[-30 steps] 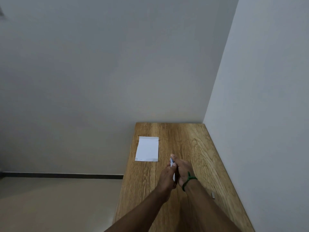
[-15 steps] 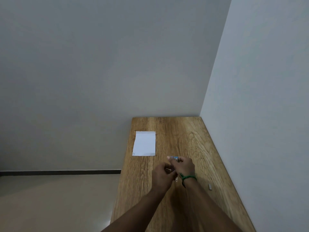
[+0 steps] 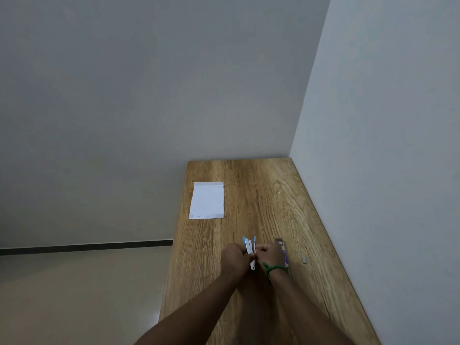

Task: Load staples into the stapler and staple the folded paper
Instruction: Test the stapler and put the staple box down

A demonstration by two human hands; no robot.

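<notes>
Beside the staple box [image 3: 280, 243], left hand [image 3: 235, 257] and right hand [image 3: 271, 255] gripping the stapler [image 3: 250, 246], folded paper [image 3: 207, 200] well beyond

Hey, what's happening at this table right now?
A person grips a blue-and-white stapler with the left hand and right hand above the wooden table. It looks opened, as if for loading. A small purple-printed box lies beside the right hand, with a short staple strip farther right. The folded paper lies untouched at the far left.
</notes>
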